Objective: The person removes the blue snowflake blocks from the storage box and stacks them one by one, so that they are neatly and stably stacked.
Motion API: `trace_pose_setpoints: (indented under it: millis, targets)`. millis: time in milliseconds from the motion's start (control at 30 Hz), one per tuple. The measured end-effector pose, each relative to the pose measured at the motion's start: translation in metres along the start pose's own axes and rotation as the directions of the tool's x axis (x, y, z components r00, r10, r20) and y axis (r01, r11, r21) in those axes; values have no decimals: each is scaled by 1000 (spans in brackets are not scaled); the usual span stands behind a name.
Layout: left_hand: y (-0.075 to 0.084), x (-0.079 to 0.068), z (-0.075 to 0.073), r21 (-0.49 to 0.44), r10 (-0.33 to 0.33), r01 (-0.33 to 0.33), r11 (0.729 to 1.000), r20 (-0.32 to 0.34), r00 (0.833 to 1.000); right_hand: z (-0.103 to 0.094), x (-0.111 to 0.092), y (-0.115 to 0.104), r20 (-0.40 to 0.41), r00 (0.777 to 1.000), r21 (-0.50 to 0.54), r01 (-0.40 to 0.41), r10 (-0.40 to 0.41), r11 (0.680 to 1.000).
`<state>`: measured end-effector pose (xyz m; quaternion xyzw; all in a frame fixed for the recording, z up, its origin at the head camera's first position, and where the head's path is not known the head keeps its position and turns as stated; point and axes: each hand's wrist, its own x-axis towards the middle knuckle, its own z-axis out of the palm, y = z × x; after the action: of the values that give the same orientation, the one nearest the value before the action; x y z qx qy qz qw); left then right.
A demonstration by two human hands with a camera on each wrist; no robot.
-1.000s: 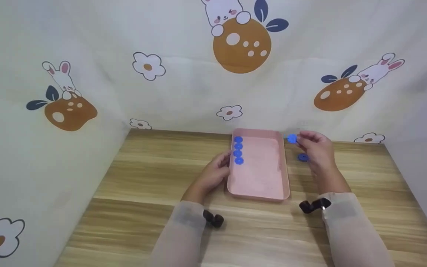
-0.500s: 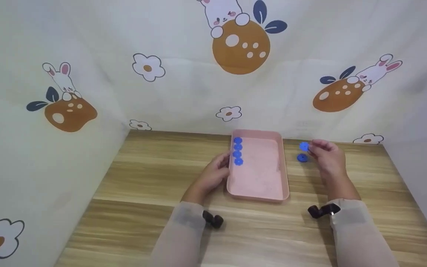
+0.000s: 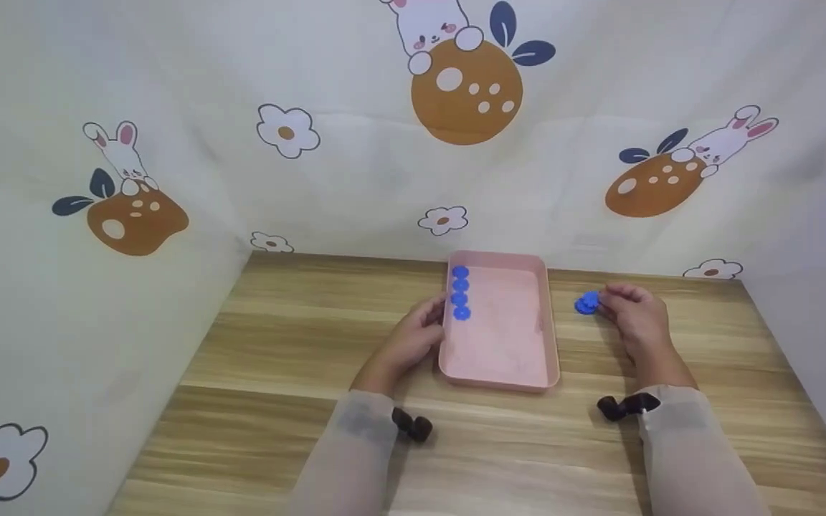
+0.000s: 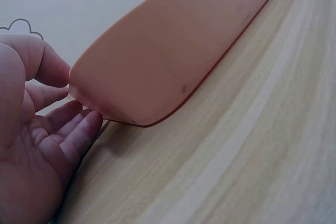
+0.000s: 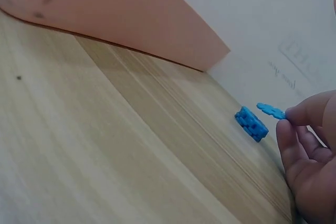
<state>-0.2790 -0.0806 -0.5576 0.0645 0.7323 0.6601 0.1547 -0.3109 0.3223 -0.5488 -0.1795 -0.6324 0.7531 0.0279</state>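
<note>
My right hand (image 3: 639, 322) pinches a thin blue flower-shaped disc (image 5: 270, 110) between thumb and finger. In the head view that disc overlaps a small stack of similar blue discs (image 5: 251, 124) on the table, right of the pink tray (image 3: 502, 383). The right wrist view shows the disc tilted just beside the stack, its edge toward the camera. My left hand (image 3: 413, 340) rests against the tray's left wall from outside, fingertips (image 4: 93, 121) touching the pink plastic. Inside the tray, several blue discs (image 3: 460, 285) lie in a column along the left wall.
A wood-grain table (image 3: 277, 430) carries the tray near its back edge. Pale cloth (image 3: 355, 172) printed with rabbits and flowers hangs close behind and on both sides. Black cameras (image 3: 413, 426) are strapped at both wrists, over light sleeves (image 3: 692, 451).
My right hand has moved right, away from the tray, then down, bringing the pinched disc from above and behind the stack to overlap it. My left hand stays at the tray.
</note>
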Motion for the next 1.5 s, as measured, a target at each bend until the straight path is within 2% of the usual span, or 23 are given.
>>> trace_pose_setpoints:
  millis: [200,433,733,1000,1100,1333,1500]
  targets:
    - [0,-2,0,3,-31,31,1000,-8,999,2,-1,5,-11,1000,-137,-1,0,991]
    - [0,-2,1,3,-26,26,1000,-9,1000,2,-2,7,-25,999,-193,16,-22,981]
    - [1,-1,1,-5,-22,22,1000,-8,1000,5,-3,8,-44,997,-342,39,-58,939]
    - [-1,0,1,-7,1,-1,1000,-3,1000,5,-3,8,-38,996,-417,57,-80,907]
    - [-1,0,1,-13,-12,12,1000,-6,1000,4,-3,8,-41,996,-419,59,-84,906]
    - [-1,1,1,-6,-29,29,1000,-9,1000,6,-2,6,-55,996,-277,50,-67,960]
    - [0,1,1,-8,-14,14,1000,0,1000,12,-4,0,-45,998,-214,35,-46,976]
